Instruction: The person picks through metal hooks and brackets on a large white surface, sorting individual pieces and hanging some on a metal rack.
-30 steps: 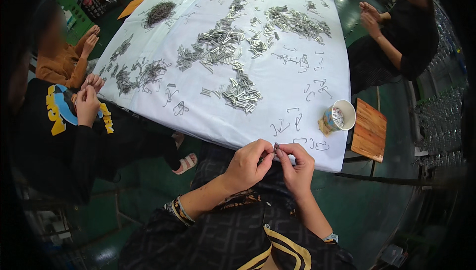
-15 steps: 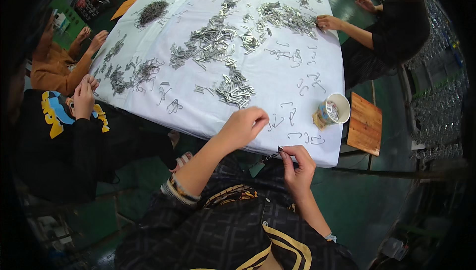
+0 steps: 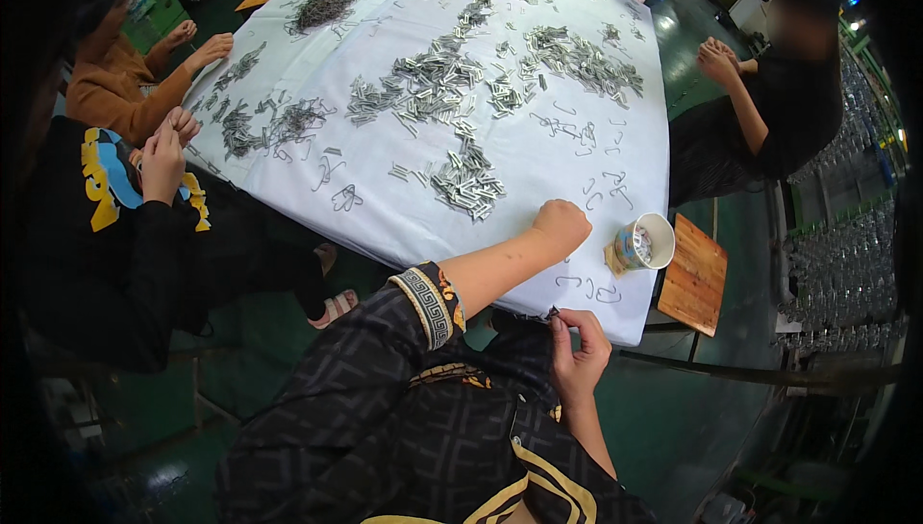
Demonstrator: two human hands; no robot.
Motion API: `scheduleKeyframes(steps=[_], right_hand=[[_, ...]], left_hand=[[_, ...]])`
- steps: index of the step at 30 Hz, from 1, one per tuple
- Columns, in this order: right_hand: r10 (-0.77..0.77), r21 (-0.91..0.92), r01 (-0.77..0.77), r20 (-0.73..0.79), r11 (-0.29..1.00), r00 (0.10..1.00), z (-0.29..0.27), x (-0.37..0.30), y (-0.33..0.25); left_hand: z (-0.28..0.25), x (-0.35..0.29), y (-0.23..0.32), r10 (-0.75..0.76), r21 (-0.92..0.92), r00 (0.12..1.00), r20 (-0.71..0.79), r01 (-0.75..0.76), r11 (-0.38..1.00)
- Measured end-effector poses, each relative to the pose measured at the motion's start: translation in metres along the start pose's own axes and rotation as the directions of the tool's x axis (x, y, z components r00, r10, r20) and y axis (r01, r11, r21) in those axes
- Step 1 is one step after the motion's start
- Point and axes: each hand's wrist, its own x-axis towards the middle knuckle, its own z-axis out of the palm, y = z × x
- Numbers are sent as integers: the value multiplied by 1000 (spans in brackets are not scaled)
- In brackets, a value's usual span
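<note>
My left hand (image 3: 562, 228) reaches across the near part of the white-covered table, curled over bent wire hooks (image 3: 574, 282). Its fingers are bent under and mostly hidden, so whatever they pinch does not show. Down at the table's near edge, my right hand (image 3: 582, 356) pinches a small dark piece (image 3: 553, 312) between thumb and finger; it is too small to name. To the right of my left hand stands a paper cup (image 3: 627, 250) with small pale pieces inside. More wire hooks (image 3: 615, 189) lie beyond the cup.
Heaps of short silvery metal pieces (image 3: 468, 183) cover the table's middle, with a dark wire pile (image 3: 325, 7) farther back. Co-workers sit left, right and at the far end. A wooden stool (image 3: 694, 274) stands at the right edge.
My left hand has moved right and forward over the hooks, its arm stretching farther. My right hand has dropped slightly, still pinching the dark piece. The right-hand co-worker's hands have come together off the table.
</note>
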Motion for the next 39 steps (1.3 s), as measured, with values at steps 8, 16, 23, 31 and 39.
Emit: scheduleKeyframes(steps=[8,16,23,31,39], right_hand=[[100,34,-98,-58,995,993,-5,-3,16],[151,123,-148,-14,981,988,3,1,13],[100,100,-101,13,990,995,8,6,5],[-89,93,83,67,992,994,8,13,17],[-225,-143,259,216,955,950,71,78,50]], left_hand=[[-33,-42,-6,-187,-486,981,-54,137,863],[-95,-138,12,-163,-968,984,-77,-35,247],[-86,-146,9,-188,-912,958,-216,-129,391],[-89,-159,17,-246,-943,956,-157,-71,326],[-91,-171,19,-222,-887,942,-253,-134,441]])
